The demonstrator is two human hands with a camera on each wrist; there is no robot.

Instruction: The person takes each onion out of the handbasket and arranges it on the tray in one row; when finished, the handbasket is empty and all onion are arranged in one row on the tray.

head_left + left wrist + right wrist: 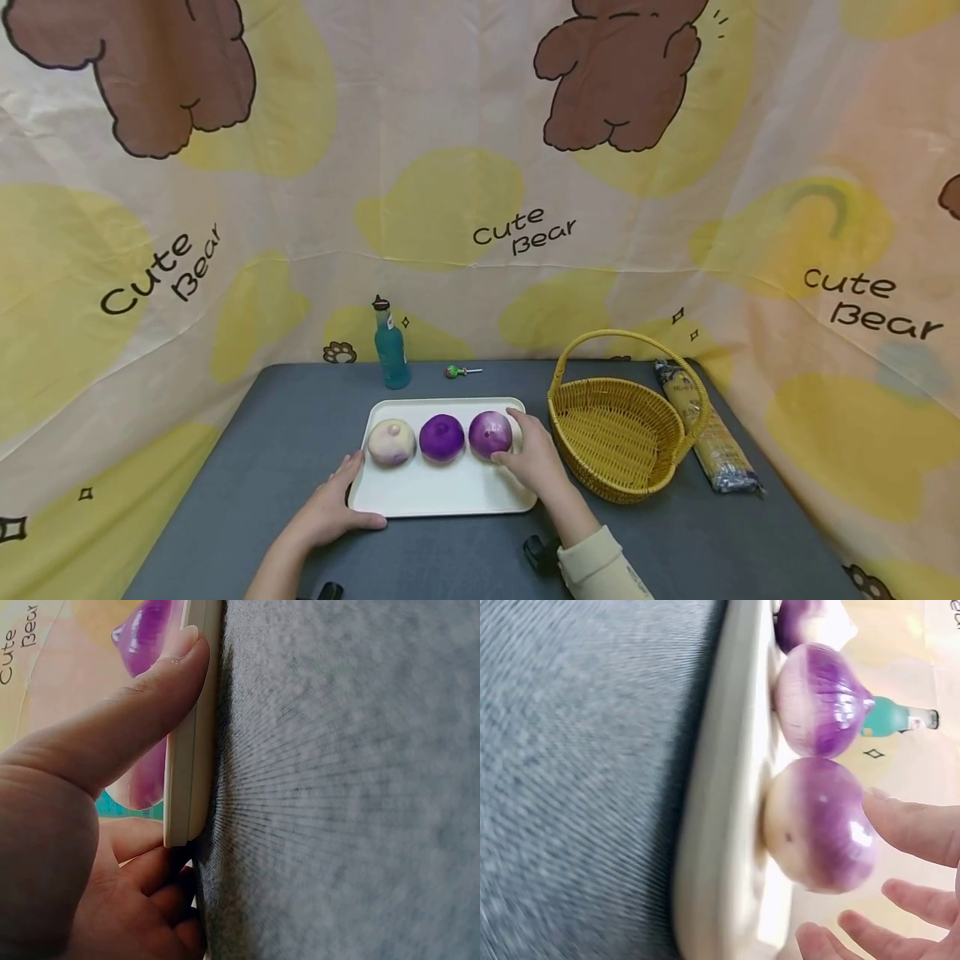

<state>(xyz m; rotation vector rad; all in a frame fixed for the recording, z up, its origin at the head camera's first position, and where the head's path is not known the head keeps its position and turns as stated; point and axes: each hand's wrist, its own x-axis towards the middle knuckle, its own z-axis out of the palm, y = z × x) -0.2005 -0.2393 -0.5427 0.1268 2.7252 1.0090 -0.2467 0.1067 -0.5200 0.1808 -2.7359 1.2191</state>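
Observation:
A white tray (450, 497) carries three onions in a row: a whitish one with purple patches (392, 442), a deep purple one (442, 438) and a lighter purple one (491, 434). My left hand (327, 506) holds the tray's near left corner. Its thumb (161, 686) lies across the front rim, and the fingers bend around the left side. Around the right-hand onion (821, 825) my right hand (534, 457) reaches with spread fingers. In the right wrist view the thumb tip is right at the onion's surface, while the other fingers stand apart from it.
Right of the tray stands a yellow wicker basket (618, 492) with a tall handle. A long clear and yellow packet (708, 429) lies beside it. Behind the tray are a blue-green bottle (392, 350) and a small lollipop (454, 372). A printed cloth hangs behind the grey table.

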